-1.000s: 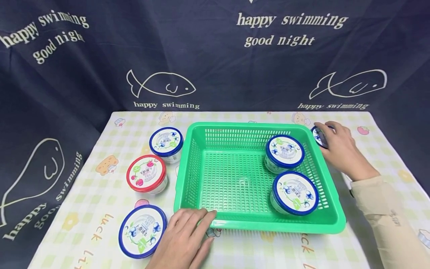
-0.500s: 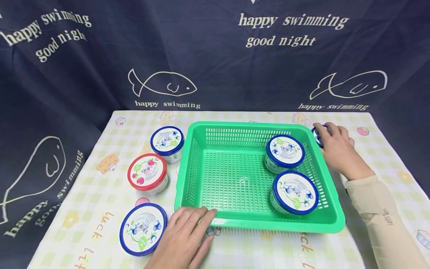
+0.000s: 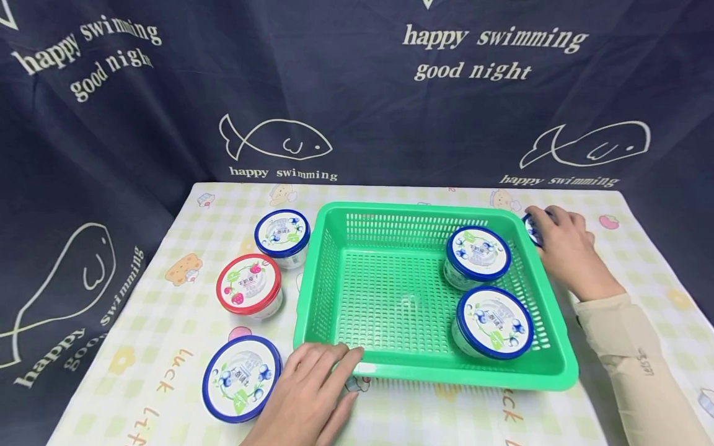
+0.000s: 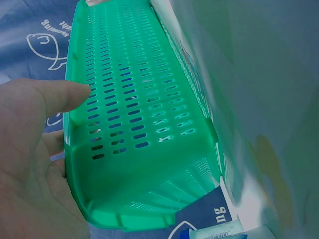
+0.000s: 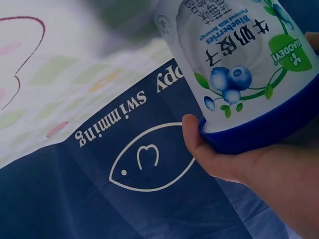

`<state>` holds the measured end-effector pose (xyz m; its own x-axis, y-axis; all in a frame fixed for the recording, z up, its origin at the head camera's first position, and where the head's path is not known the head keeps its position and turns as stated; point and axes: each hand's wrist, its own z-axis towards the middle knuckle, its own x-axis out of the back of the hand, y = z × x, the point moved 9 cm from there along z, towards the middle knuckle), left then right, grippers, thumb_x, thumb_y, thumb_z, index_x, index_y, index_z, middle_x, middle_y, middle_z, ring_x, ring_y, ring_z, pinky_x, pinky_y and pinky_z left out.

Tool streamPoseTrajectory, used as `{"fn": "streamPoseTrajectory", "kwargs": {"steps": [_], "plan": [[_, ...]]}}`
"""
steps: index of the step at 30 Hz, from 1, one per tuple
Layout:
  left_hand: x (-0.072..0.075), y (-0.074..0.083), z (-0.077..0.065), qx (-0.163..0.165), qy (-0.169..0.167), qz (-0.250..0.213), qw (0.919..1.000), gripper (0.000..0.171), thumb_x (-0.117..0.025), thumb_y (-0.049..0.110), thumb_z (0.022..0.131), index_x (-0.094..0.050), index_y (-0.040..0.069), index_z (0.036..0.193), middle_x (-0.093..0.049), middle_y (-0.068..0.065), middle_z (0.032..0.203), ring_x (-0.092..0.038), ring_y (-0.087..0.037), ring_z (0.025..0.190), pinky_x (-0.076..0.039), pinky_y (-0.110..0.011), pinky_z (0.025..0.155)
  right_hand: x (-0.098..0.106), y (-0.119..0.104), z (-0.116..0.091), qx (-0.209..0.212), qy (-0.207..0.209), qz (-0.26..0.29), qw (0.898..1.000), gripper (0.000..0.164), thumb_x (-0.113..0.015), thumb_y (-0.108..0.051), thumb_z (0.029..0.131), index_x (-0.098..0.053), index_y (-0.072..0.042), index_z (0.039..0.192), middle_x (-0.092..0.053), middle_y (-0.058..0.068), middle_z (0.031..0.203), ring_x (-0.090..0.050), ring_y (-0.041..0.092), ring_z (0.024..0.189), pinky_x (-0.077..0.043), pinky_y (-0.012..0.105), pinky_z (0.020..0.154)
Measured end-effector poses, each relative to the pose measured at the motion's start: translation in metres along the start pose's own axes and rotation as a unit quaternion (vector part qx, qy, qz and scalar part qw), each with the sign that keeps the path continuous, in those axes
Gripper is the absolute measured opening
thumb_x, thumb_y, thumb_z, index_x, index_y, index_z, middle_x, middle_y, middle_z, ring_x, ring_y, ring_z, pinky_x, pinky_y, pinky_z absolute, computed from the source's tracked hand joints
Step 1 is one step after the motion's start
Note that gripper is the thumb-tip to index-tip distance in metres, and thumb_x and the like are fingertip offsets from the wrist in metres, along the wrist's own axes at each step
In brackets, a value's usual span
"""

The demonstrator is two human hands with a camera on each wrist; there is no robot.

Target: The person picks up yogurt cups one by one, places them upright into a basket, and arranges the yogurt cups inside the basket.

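At the near left corner of the green plastic basket [image 3: 429, 370], my left hand [image 3: 304, 393] holds the rim. In the left wrist view, the thumb lies against the basket's holed outer wall [image 4: 129, 99] and fingers show past the rim. Beyond the basket's right side, my right hand [image 3: 566, 251] grips a blue-lidded milk beverage tub [image 3: 531, 228], mostly hidden under the fingers. The right wrist view shows the tub [image 5: 244, 64] with its blueberry label and a fingertip at the lid's edge. Inside the basket's right side stand two blue-lidded tubs, one farther back [image 3: 478, 251] and one nearer [image 3: 495, 322].
Left of the basket, a blue-lidded tub [image 3: 282, 233] stands at the back, a red-lidded tub [image 3: 248, 284] in the middle and another blue-lidded tub [image 3: 242, 379] in front, close beside my left hand. A dark blue curtain [image 3: 368, 111] hangs behind the checked tablecloth [image 3: 162, 310].
My right hand has shifted its grasp slightly over the tub behind the basket's right side. The left hand stays on the rim, and the head view has turned a little.
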<state>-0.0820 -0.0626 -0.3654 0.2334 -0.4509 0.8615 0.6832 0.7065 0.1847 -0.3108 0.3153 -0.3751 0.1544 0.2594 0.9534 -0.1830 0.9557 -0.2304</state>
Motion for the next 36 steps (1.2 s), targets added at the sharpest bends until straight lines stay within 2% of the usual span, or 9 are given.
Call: {"fn": "streamPoseTrajectory", "kwargs": {"steps": [6, 9, 16, 21, 26, 36], "plan": [[0.000, 0.000, 0.000, -0.001, 0.011, -0.008, 0.9999, 0.046, -0.050, 0.034, 0.099, -0.056, 0.012, 0.138, -0.060, 0.000, 0.124, -0.055, -0.017, 0.114, -0.034, -0.036, 0.103, 0.000, 0.002, 0.001, -0.001, -0.005, 0.010, 1.000, 0.061, -0.069, -0.025, 0.090, -0.043, -0.002, 0.141, -0.037, 0.038, 0.138, -0.030, 0.063, 0.122, -0.028, 0.077, 0.085], [0.000, 0.001, 0.000, -0.003, 0.006, -0.003, 1.0000, 0.045, -0.050, 0.034, 0.099, -0.056, 0.012, 0.138, -0.060, 0.000, 0.124, -0.055, -0.016, 0.113, -0.034, -0.036, 0.103, 0.001, 0.003, -0.003, 0.000, -0.005, 0.011, 1.000, 0.062, -0.072, -0.022, 0.087, -0.045, -0.001, 0.139, -0.038, 0.038, 0.137, -0.031, 0.063, 0.121, -0.028, 0.077, 0.087], [0.000, 0.002, 0.000, -0.005, 0.006, 0.006, 1.0000, 0.045, -0.043, 0.036, 0.102, -0.056, 0.012, 0.138, -0.060, 0.000, 0.124, -0.056, -0.016, 0.113, -0.034, -0.036, 0.103, 0.009, 0.003, -0.009, 0.016, 0.005, 0.015, 1.000, 0.063, -0.076, -0.021, 0.082, -0.050, -0.001, 0.136, -0.044, 0.036, 0.133, -0.035, 0.061, 0.118, -0.030, 0.075, 0.087], [0.000, 0.001, -0.001, -0.003, 0.006, 0.000, 1.0000, 0.047, -0.040, 0.036, 0.104, -0.053, 0.011, 0.141, -0.059, -0.001, 0.129, -0.055, -0.017, 0.117, -0.033, -0.036, 0.104, 0.020, 0.003, -0.012, 0.020, 0.028, 0.012, 0.999, 0.063, -0.075, -0.029, 0.086, -0.051, 0.000, 0.137, -0.045, 0.036, 0.132, -0.037, 0.060, 0.118, -0.030, 0.075, 0.089], [0.003, 0.002, 0.000, -0.012, 0.023, -0.011, 0.9996, 0.047, -0.042, 0.034, 0.103, -0.052, 0.010, 0.142, -0.059, -0.003, 0.130, -0.055, -0.018, 0.119, -0.033, -0.036, 0.103, 0.029, 0.004, -0.015, 0.014, 0.044, 0.017, 0.999, 0.061, -0.070, -0.033, 0.090, -0.051, 0.000, 0.137, -0.045, 0.036, 0.132, -0.036, 0.062, 0.116, -0.026, 0.077, 0.090], [0.005, 0.003, 0.000, -0.013, 0.029, -0.011, 0.9994, 0.046, -0.043, 0.034, 0.103, -0.054, 0.009, 0.140, -0.059, -0.003, 0.129, -0.055, -0.019, 0.117, -0.033, -0.037, 0.104, 0.047, 0.001, -0.021, 0.003, 0.054, 0.023, 0.998, 0.068, -0.070, -0.041, 0.089, -0.050, -0.001, 0.141, -0.045, 0.035, 0.136, -0.034, 0.061, 0.120, -0.025, 0.077, 0.091]]}}
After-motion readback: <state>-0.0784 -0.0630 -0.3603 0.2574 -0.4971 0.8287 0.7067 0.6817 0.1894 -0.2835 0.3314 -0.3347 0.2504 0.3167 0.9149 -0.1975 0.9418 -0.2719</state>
